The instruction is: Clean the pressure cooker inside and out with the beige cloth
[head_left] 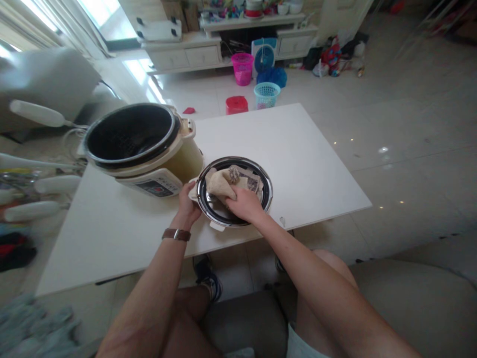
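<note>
A round metal cooker lid point(265, 185) lies on the white table point(298, 159) near its front edge. My right hand point(244, 204) is closed on a beige patterned cloth point(223, 181) and presses it into the lid's inner face. My left hand point(187, 203) grips the lid's left rim, a brown watch strap on its wrist. An open cream rice cooker point(143, 149) with a dark inner pot stands just left of the lid.
On the floor beyond the table stand a red box point(236, 105), a pale blue basket point(267, 94) and a pink basket point(242, 68), before a white cabinet point(186, 52). White-handled items point(37, 113) lie at the left. My knees are under the table's front edge.
</note>
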The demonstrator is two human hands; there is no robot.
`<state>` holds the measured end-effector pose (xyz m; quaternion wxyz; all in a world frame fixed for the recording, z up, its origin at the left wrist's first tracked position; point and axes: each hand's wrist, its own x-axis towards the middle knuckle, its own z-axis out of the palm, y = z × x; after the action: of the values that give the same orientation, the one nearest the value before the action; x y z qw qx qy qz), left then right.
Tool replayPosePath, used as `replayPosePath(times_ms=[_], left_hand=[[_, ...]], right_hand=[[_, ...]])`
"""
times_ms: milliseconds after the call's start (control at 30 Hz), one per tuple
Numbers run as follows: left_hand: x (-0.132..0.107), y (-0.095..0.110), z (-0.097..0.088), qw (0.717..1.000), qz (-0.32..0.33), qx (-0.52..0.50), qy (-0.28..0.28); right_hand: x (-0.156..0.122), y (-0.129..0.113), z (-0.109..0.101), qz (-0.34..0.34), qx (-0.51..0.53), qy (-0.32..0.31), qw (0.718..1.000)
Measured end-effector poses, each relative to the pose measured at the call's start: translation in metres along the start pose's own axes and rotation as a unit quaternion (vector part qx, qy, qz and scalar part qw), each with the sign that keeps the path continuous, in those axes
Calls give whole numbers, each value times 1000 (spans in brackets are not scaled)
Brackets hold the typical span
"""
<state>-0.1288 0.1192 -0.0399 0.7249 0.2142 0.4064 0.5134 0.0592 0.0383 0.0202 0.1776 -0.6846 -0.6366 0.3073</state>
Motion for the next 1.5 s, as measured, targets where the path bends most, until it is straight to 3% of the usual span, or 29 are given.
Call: replayPosePath(times_ms=[567,1100,1500], left_hand=[[3,-6,-7,999,-8,30,39],[-7,-1,8,998,-6,54,23],[-7,-1,6,995,-20,75,58]], right_hand=[[-1,-3,-4,17,-41,-19,999],[0,1,-1,1,-41,0,999],[-1,0,-4,13,-42,-4,999]])
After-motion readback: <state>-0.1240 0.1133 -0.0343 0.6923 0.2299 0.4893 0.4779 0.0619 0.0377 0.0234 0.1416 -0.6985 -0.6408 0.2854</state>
